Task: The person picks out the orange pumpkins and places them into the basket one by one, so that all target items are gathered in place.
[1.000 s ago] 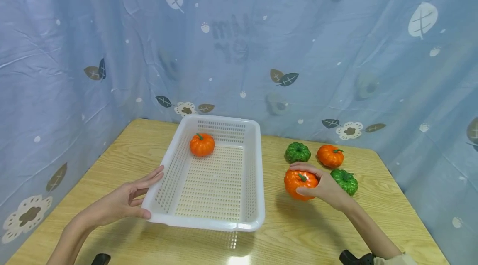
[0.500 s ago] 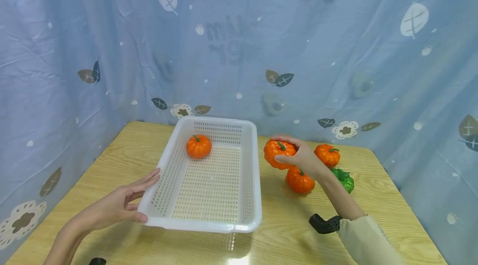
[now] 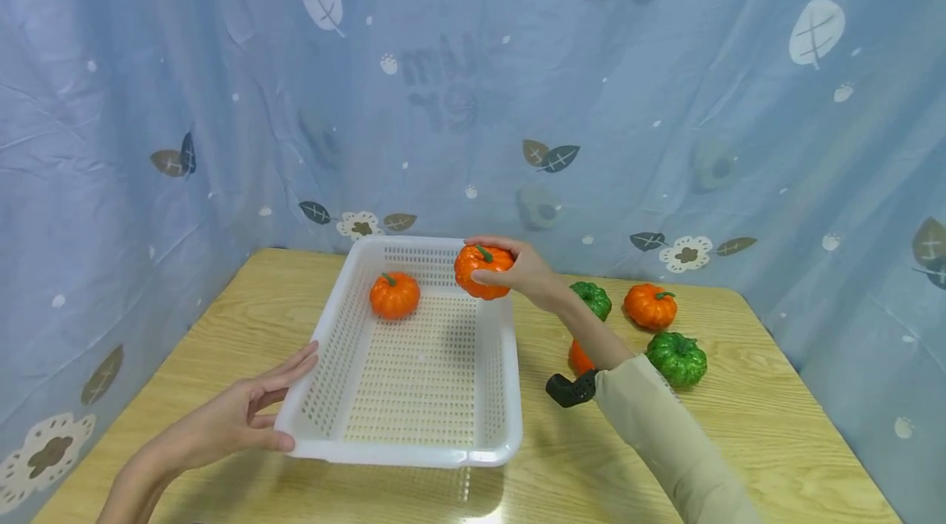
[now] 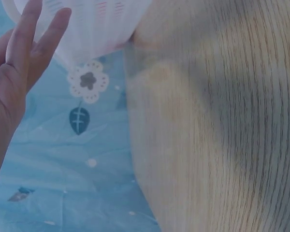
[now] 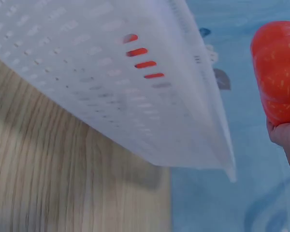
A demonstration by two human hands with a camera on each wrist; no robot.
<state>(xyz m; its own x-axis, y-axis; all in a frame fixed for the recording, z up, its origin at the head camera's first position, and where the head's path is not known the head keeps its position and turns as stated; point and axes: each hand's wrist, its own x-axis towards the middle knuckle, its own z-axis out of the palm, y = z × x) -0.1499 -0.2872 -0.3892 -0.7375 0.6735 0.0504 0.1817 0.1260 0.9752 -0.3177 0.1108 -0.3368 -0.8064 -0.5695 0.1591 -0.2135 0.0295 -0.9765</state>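
Observation:
In the head view, my right hand (image 3: 517, 271) grips an orange toy pumpkin (image 3: 482, 269) by its sides, green stem up. It holds the pumpkin above the far right part of a white plastic basket (image 3: 334, 452); the right wrist view also has this held pumpkin (image 5: 278, 72) at its right edge. My left hand (image 3: 247, 417) touches the basket's near left corner with extended fingers, the thumb by the front rim. The left wrist view has its fingers (image 4: 24, 43) spread against the basket wall. Another orange pumpkin (image 3: 395, 296) sits inside, at the far left.
Right of the basket, green pumpkins (image 3: 677, 359) (image 3: 594, 300) and an orange pumpkin (image 3: 650, 307) lie on the wooden table (image 3: 769, 425). My right forearm partly covers one more orange pumpkin (image 3: 580, 358). A blue patterned curtain (image 3: 443, 97) hangs behind and at the sides.
My right hand has lifted the orange pumpkin from the group on the right and carried it left, over the basket. The left hand has stayed at the basket's corner.

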